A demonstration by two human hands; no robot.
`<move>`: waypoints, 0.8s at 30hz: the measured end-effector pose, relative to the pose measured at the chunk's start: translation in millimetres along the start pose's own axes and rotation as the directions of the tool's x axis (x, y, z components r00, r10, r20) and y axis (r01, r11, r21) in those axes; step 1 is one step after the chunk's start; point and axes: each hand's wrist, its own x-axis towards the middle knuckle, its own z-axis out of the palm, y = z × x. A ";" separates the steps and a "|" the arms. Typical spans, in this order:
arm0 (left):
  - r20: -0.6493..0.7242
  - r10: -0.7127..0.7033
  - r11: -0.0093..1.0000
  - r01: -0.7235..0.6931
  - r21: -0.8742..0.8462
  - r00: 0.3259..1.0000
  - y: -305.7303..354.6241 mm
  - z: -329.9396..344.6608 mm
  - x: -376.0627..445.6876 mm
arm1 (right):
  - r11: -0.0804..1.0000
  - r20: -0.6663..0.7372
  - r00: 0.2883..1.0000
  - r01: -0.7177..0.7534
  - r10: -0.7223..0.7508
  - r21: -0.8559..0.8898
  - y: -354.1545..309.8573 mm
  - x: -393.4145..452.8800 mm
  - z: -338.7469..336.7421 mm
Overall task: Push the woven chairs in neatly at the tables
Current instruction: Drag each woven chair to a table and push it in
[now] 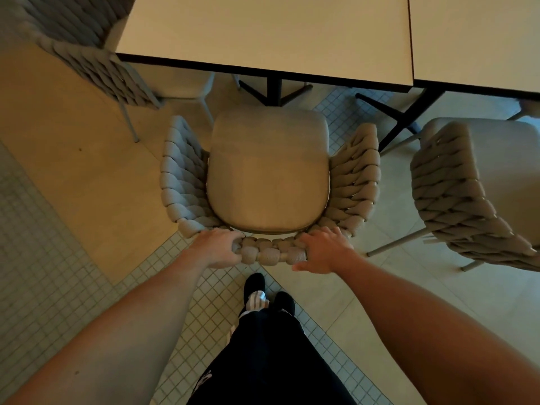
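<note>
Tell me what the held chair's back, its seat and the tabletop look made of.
Back: thick padded rope or fabric cord, woven in chunky matte loops. Seat: upholstered cushion, soft matte fabric, rounded edges. Tabletop: likely laminate, smooth pale surface with a dark edge.

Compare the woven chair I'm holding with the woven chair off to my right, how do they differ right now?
The held chair faces the left table squarely; the right chair is angled. The held chair has the left hand and right hand gripping its back rail; nobody touches the right chair. The held chair shows its whole seat; the right chair is cut off by the frame. Both have chunky woven backs, pale cushions, and sit outside the tables.
</note>
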 end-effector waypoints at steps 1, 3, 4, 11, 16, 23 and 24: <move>-0.031 -0.025 0.998 0.024 -0.060 0.999 0.9 -2.4 -4.6 | 1.000 -0.015 1.000 -0.003 0.003 0.014 1.1 -3.1 -2.5; -0.100 -0.080 0.989 0.066 -0.131 0.992 2.0 -6.2 -14.6 | 0.999 -0.043 0.999 -0.012 0.014 0.039 2.8 -9.1 -9.2; -0.128 -0.102 0.986 0.083 -0.147 0.987 2.3 -7.4 -19.2 | 0.998 -0.061 0.998 -0.017 0.020 0.057 3.4 -11.7 -13.0; -0.264 -0.154 0.983 0.122 -0.135 0.952 6.7 -21.3 -53.0 | 0.997 -0.165 0.986 -0.013 0.025 0.076 -4.8 -27.6 -47.5; -0.334 -0.200 0.974 0.151 -0.169 0.921 0.7 -32.0 -74.1 | 0.999 -0.206 0.979 0.016 -0.005 0.050 -23.2 -32.9 -71.8; -0.330 -0.296 0.944 0.220 -0.247 0.896 -31.6 -38.8 -109.3 | 0.991 -0.214 0.968 0.127 -0.132 -0.037 -75.7 -21.4 -108.2; -0.327 -0.310 0.938 0.230 -0.260 0.893 -39.6 -38.9 -115.4 | 0.988 -0.210 0.966 0.145 -0.153 -0.052 -86.0 -17.3 -113.9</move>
